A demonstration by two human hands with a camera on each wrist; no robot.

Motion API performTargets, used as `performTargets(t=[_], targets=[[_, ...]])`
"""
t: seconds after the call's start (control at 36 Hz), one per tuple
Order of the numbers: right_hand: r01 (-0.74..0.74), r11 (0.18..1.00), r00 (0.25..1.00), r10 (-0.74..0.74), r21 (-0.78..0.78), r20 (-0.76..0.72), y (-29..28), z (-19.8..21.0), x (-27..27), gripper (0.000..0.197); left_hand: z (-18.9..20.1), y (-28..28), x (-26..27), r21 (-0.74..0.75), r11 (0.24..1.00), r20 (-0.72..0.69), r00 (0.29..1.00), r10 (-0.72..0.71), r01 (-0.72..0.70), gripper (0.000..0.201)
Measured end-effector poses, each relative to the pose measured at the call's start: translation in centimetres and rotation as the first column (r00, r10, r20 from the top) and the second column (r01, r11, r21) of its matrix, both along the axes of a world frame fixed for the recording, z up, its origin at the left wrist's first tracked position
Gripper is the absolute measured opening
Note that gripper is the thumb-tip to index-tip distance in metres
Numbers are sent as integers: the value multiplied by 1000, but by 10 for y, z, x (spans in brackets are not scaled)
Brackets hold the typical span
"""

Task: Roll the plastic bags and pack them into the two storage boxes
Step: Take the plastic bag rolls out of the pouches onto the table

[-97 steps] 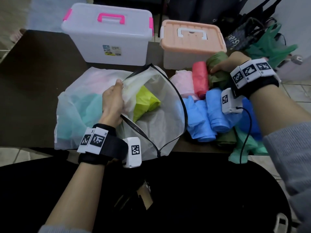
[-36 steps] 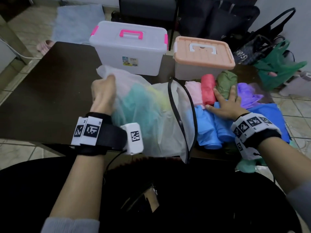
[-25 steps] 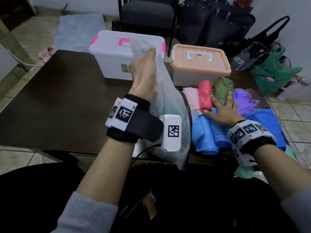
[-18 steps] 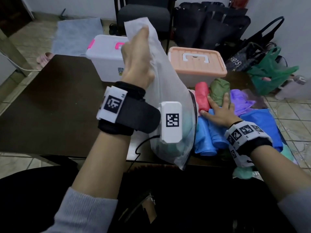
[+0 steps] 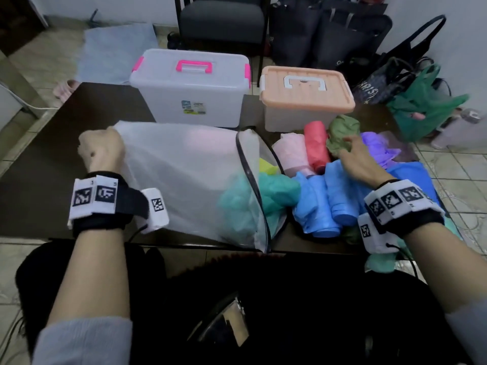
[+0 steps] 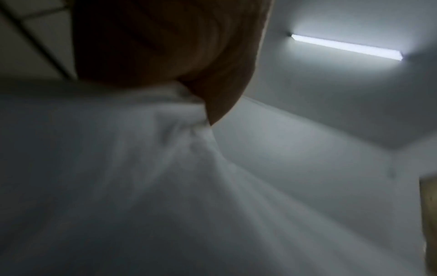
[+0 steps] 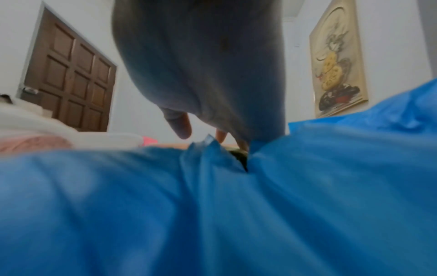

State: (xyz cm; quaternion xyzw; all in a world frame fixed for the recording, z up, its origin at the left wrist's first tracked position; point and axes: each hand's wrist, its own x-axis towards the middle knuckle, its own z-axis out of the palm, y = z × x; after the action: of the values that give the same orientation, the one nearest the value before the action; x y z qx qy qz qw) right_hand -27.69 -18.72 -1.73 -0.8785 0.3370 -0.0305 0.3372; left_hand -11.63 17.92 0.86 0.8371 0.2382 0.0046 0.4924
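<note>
Translucent bag (image 5: 184,175) corner clenched in left grip (image 5: 101,150); right grip (image 5: 359,160) relaxed over blue rolls (image 5: 340,198).

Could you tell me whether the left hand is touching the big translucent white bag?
Touching. The head view shows the left hand fisted around the gathered corner of the translucent white bag, and the left wrist view shows the white film bunching straight out of the hand.

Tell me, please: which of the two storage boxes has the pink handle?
The larger translucent white box, on the left at the back of the table. Its handle and latches are pink; the smaller box to its right has a peach lid with a white handle.
</note>
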Motion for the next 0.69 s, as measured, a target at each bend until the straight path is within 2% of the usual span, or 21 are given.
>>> performTargets(t=[0.06,0.11,0.14,0.19,0.25,0.31,0.36,0.42,0.47,0.53,0.56,0.61,0.69], targets=[[0,999,1000,1,-46,21,-3,0,-2,76,-8,4,-3,209,978,-24,1000,10,-5,44],[-33,986,998,40,-165,42,0,3,-4,68,-10,-3,-10,442,897,-37,999,30,-11,48],[-66,970,994,85,-233,75,5,7,-5,58,-7,-9,-15,554,832,9,1000,6,-10,50],[-160,938,964,216,-308,157,19,13,-6,44,3,-27,-23,637,771,143,980,-138,16,48],[-330,896,912,384,-298,143,38,18,-6,43,15,-53,-32,567,809,212,922,-324,154,41],[-541,817,829,559,-199,39,60,21,-7,51,18,-86,-43,398,837,198,855,-479,376,41],[-687,716,727,672,-124,-141,79,20,-7,65,12,-118,-59,262,797,56,815,-576,545,60],[-749,656,652,702,-96,-288,94,14,-3,80,0,-140,-75,210,748,-108,775,-622,630,79],[-762,633,635,691,-135,-345,103,7,1,89,-13,-145,-83,255,713,-196,757,-624,654,78],[-765,593,642,666,-253,-379,108,-1,2,90,-22,-137,-81,293,691,-207,749,-630,661,58],[-763,567,646,654,-311,-394,110,-6,3,86,-26,-132,-78,267,693,-204,742,-638,669,46],[-754,543,656,640,-369,-399,112,-12,4,73,-31,-117,-72,115,735,-164,743,-649,668,31],[-735,592,677,661,-329,-323,111,-16,5,63,-36,-92,-67,-142,804,-106,799,-592,577,21]])
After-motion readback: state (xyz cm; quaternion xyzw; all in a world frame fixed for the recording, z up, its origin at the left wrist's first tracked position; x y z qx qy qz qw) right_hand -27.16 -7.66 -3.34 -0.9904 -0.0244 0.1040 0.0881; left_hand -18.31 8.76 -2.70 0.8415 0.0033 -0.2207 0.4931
